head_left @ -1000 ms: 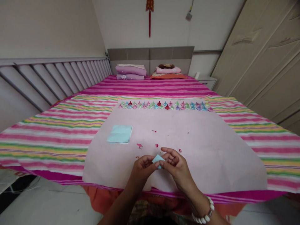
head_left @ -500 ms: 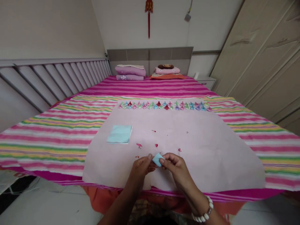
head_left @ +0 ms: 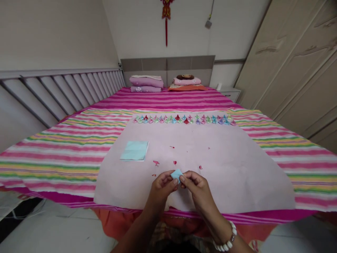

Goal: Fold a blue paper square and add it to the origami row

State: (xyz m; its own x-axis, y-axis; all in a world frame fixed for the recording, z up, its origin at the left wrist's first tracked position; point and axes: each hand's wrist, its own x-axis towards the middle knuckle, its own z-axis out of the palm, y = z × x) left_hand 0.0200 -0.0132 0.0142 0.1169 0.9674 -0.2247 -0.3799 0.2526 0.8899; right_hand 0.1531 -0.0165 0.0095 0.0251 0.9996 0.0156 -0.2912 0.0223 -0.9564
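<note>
Pale walls [head_left: 142, 28] frame a bedroom filled by a bed, its striped cover [head_left: 60, 149] banded in pink, white, yellow and green, with magenta towards the head. Tall beige doors [head_left: 297, 63] line the right; a slatted rail [head_left: 63, 93] runs along the left. On the cover lies a broad pale sheet [head_left: 237, 172], the working surface. Beyond stand the grey headboard [head_left: 152, 65], two piles of folded bedding [head_left: 146, 82], a white cabinet [head_left: 231, 94] and, on the wall, a red ornament [head_left: 166, 14]. A blue paper stack [head_left: 134, 150] rests left of centre on the sheet; multicoloured folded shapes [head_left: 186, 121] form two rows along its far edge. Left hand [head_left: 163, 184] and right hand [head_left: 196, 182] meet above the near part of the sheet — both pinched on one small blue square [head_left: 176, 174], thumbs uppermost, the square between them. White beads [head_left: 226, 246] circle the right wrist. Smallest are the reddish scraps [head_left: 156, 163] — scattered just beyond and beside the hands.
</note>
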